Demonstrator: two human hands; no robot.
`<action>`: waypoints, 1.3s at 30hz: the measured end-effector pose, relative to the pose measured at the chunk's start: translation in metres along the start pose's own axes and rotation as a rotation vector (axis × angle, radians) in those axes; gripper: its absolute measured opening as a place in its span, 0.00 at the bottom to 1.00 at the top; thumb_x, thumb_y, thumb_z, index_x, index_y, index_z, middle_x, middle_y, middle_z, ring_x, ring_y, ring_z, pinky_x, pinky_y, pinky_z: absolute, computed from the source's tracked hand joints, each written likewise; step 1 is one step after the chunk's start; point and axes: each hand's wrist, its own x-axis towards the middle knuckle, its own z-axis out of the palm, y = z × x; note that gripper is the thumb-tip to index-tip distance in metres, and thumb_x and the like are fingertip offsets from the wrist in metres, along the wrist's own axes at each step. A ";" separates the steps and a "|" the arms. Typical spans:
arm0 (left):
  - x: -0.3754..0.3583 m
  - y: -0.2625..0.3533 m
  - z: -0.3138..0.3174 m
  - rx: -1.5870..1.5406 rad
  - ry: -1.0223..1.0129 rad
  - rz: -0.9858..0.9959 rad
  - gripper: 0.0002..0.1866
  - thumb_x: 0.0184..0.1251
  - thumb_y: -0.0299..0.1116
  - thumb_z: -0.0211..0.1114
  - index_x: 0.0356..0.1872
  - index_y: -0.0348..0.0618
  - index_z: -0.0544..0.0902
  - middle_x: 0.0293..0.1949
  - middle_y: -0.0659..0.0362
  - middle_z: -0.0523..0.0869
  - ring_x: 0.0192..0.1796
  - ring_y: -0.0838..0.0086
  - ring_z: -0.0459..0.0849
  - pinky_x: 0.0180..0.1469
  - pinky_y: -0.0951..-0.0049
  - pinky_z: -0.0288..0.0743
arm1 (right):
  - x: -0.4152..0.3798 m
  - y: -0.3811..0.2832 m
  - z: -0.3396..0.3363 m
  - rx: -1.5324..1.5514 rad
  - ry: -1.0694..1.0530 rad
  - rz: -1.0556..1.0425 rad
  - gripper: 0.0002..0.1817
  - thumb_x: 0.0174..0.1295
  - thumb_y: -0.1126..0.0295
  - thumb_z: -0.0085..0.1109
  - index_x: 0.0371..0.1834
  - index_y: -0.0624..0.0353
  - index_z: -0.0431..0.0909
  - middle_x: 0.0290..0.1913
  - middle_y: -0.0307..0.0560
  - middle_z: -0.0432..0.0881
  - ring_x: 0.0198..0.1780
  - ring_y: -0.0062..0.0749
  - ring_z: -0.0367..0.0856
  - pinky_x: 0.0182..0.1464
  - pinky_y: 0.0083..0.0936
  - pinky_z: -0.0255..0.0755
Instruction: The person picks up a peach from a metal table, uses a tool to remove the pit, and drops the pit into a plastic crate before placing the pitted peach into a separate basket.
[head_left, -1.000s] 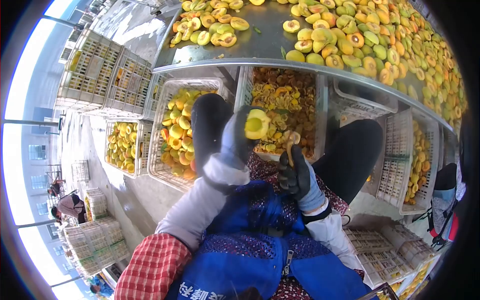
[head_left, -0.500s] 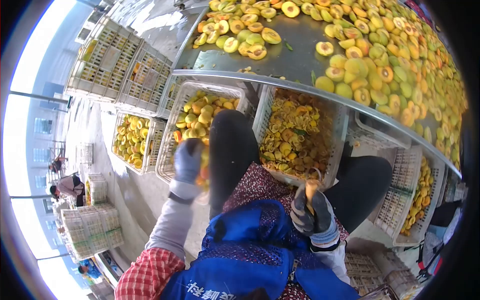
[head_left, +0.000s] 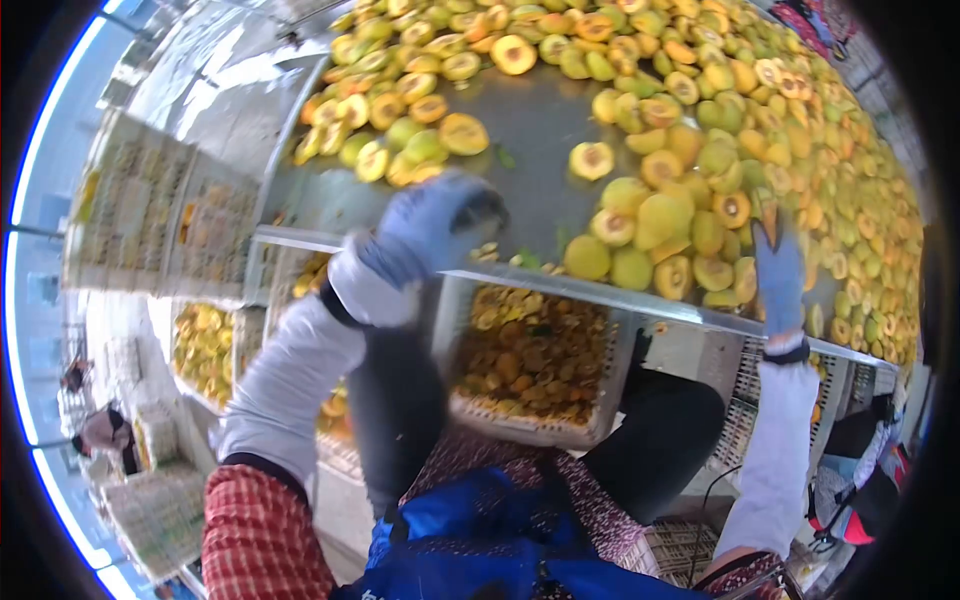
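My left hand (head_left: pixel 440 222), in a pale blue-grey glove with dark fingertips, is above the near edge of the metal table (head_left: pixel 530 105). It is smeared by motion, its fingers bent downward, and I cannot see anything in it. My right hand (head_left: pixel 782 275), gloved alike, reaches over the heap of halved yellow peaches (head_left: pixel 665 220) on the right. A narrow orange-brown piece shows between its fingers and looks like the handle of the wooden-handled tool (head_left: pixel 769 218); the tool's metal end is hidden. Several cut halves show pits.
Below the table edge, between my knees, stands a crate of peach scraps (head_left: pixel 530 365). To the left are a crate of peach halves (head_left: pixel 203 345) and stacked crates (head_left: pixel 135 205). Other people (head_left: pixel 105 430) are in the left background.
My left hand has risen from beside the peach crate to over the table edge. My right hand has moved from my lap, where it held the wooden-handled tool, out to the peach heap.
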 end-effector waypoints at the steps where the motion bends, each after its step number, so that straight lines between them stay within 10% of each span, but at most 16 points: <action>1: 0.029 -0.014 -0.001 0.113 0.043 0.032 0.11 0.55 0.40 0.64 0.38 0.50 0.82 0.35 0.55 0.82 0.40 0.60 0.83 0.42 0.66 0.76 | 0.023 0.032 0.009 -0.128 0.086 -0.007 0.27 0.60 0.53 0.54 0.59 0.57 0.68 0.50 0.67 0.76 0.51 0.60 0.74 0.49 0.43 0.70; 11: 0.251 0.033 0.084 0.169 -0.093 0.252 0.35 0.60 0.59 0.55 0.66 0.53 0.64 0.62 0.49 0.70 0.63 0.55 0.69 0.64 0.61 0.62 | 0.111 0.140 0.044 -0.028 0.076 0.048 0.30 0.59 0.52 0.55 0.64 0.52 0.65 0.54 0.62 0.75 0.55 0.56 0.74 0.55 0.40 0.68; 18: 0.290 0.051 0.127 0.333 -0.411 0.254 0.29 0.55 0.63 0.58 0.57 0.67 0.76 0.64 0.53 0.64 0.63 0.55 0.68 0.65 0.60 0.62 | 0.101 0.106 0.060 0.526 -0.195 0.234 0.29 0.58 0.59 0.61 0.60 0.62 0.66 0.42 0.51 0.79 0.37 0.33 0.78 0.38 0.27 0.73; 26: 0.184 -0.025 0.057 0.215 -0.299 0.097 0.24 0.60 0.55 0.60 0.55 0.57 0.77 0.57 0.48 0.71 0.60 0.52 0.71 0.60 0.62 0.67 | 0.056 -0.040 0.060 0.756 -0.643 0.020 0.27 0.57 0.63 0.61 0.59 0.62 0.69 0.46 0.45 0.79 0.43 0.26 0.77 0.47 0.23 0.73; 30: 0.121 -0.048 0.031 0.416 -0.138 -0.132 0.25 0.57 0.49 0.65 0.55 0.53 0.75 0.50 0.49 0.75 0.54 0.53 0.75 0.55 0.60 0.70 | 0.033 -0.095 0.068 0.987 -0.572 -0.191 0.25 0.57 0.58 0.60 0.54 0.60 0.71 0.42 0.49 0.82 0.42 0.36 0.80 0.46 0.32 0.72; 34: 0.076 -0.032 0.015 0.422 0.218 -0.130 0.26 0.55 0.46 0.65 0.55 0.51 0.73 0.50 0.48 0.74 0.53 0.52 0.74 0.54 0.58 0.70 | 0.027 -0.124 0.028 0.271 -0.519 -0.221 0.26 0.56 0.52 0.57 0.52 0.58 0.73 0.44 0.62 0.79 0.47 0.56 0.77 0.48 0.42 0.70; 36: 0.047 0.016 0.002 0.246 0.407 0.117 0.29 0.51 0.42 0.70 0.55 0.46 0.73 0.47 0.51 0.77 0.51 0.55 0.76 0.52 0.61 0.72 | -0.001 -0.131 0.004 0.496 -0.265 -0.124 0.24 0.55 0.54 0.60 0.50 0.59 0.74 0.39 0.60 0.81 0.42 0.55 0.79 0.44 0.41 0.72; 39: -0.013 0.078 0.012 -0.045 0.468 0.371 0.42 0.40 0.36 0.78 0.60 0.35 0.69 0.51 0.49 0.77 0.52 0.59 0.77 0.55 0.62 0.69 | -0.077 -0.148 -0.029 1.448 -0.630 0.431 0.19 0.64 0.60 0.56 0.50 0.64 0.74 0.33 0.38 0.80 0.28 0.17 0.75 0.27 0.14 0.68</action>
